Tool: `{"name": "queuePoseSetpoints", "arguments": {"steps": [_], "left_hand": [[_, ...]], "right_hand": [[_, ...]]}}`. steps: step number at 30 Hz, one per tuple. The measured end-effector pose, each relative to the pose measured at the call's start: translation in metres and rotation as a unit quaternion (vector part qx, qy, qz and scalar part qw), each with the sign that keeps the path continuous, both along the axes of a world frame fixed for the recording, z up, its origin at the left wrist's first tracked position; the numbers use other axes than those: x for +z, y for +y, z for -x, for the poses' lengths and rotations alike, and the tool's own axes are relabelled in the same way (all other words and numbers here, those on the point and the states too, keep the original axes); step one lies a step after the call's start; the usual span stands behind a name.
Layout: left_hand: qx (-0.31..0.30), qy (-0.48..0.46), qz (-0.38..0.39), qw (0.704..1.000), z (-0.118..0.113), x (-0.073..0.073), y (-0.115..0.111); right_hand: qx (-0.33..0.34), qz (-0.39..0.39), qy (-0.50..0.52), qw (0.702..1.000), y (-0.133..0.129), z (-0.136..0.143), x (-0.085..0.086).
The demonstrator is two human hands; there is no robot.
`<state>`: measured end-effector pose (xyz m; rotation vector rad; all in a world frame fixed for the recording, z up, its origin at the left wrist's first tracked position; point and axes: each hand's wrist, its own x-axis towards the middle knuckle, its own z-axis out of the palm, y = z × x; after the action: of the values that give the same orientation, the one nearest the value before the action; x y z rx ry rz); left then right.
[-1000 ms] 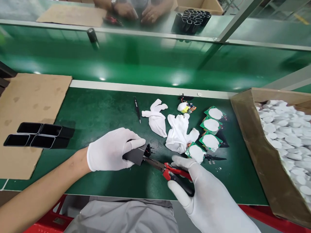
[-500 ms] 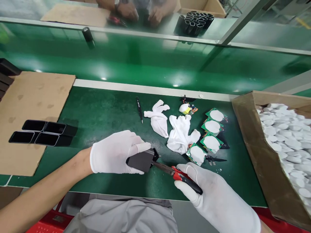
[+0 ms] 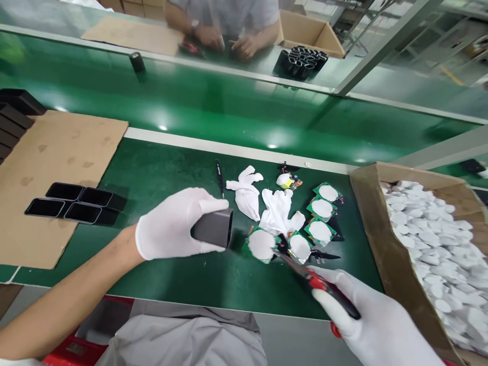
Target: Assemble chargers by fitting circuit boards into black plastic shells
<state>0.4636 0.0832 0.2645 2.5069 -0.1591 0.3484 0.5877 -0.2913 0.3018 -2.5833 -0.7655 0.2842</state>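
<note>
Okay, circuit board (image 3: 262, 244) is now out of the black housing (image 3: 213, 227); a second ago it was inside, so they're two separate parts. Board sits right of the left fingers, at the tips of the red-handled pliers (image 3: 306, 273), ahead of the right fingers. Left hand (image 3: 177, 223): fingers wrapped round housing. Right hand (image 3: 366, 310): fingers gripping pliers. Blur, can't tell how tips hold board. Housing: matte rounded-rectangular tube. Board: green, smooth white disc on face. Similar boards (image 3: 321, 208) beyond right fingers.
</note>
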Motion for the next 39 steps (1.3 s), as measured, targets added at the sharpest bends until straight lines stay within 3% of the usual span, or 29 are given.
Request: {"name": "queuePoseSetpoints", "arguments": {"steps": [3, 6, 10, 12, 17, 20, 24, 27, 31, 34, 37, 39], "left_hand": [[-0.024, -0.01, 0.003, 1.0, -0.005, -0.015, -0.013], [-0.011, 0.034, -0.008, 0.999, -0.009, -0.022, -0.014], [-0.013, 0.05, -0.019, 0.998, -0.009, -0.024, -0.011], [-0.021, 0.046, -0.026, 0.998, -0.009, -0.025, -0.011], [-0.025, 0.04, -0.02, 0.999, -0.007, -0.026, -0.012], [-0.024, 0.036, -0.023, 0.999, -0.007, -0.025, -0.012], [-0.02, 0.038, -0.029, 0.999, -0.007, -0.023, -0.012], [-0.02, 0.042, -0.032, 0.998, -0.007, -0.022, -0.012], [-0.016, 0.045, -0.035, 0.998, -0.007, -0.02, -0.012], [-0.014, 0.042, -0.035, 0.998, -0.006, -0.02, -0.013], [-0.013, 0.029, -0.034, 0.999, -0.004, -0.02, -0.014], [-0.013, 0.011, -0.025, 1.0, -0.002, -0.021, -0.016]], "right_hand": [[0.026, 0.046, 0.006, 0.999, 0.016, 0.011, -0.012], [0.016, 0.08, -0.079, 0.993, 0.028, 0.014, -0.022], [0.062, 0.089, -0.211, 0.972, 0.034, 0.008, -0.021], [0.069, 0.094, -0.229, 0.967, 0.036, 0.006, -0.016], [0.016, 0.114, -0.076, 0.99, 0.034, 0.003, -0.011], [0.027, 0.097, 0.008, 0.995, 0.031, -0.001, -0.012], [0.054, 0.082, 0.061, 0.993, 0.031, -0.003, -0.012], [0.04, 0.116, 0.069, 0.99, 0.036, -0.001, -0.002], [-0.01, 0.148, 0.125, 0.981, 0.024, 0.005, 0.022], [-0.116, 0.132, 0.13, 0.976, -0.006, 0.014, 0.031], [-0.251, 0.123, 0.038, 0.959, -0.035, 0.028, 0.023], [-0.324, 0.159, -0.025, 0.932, -0.042, 0.037, 0.01]]}}
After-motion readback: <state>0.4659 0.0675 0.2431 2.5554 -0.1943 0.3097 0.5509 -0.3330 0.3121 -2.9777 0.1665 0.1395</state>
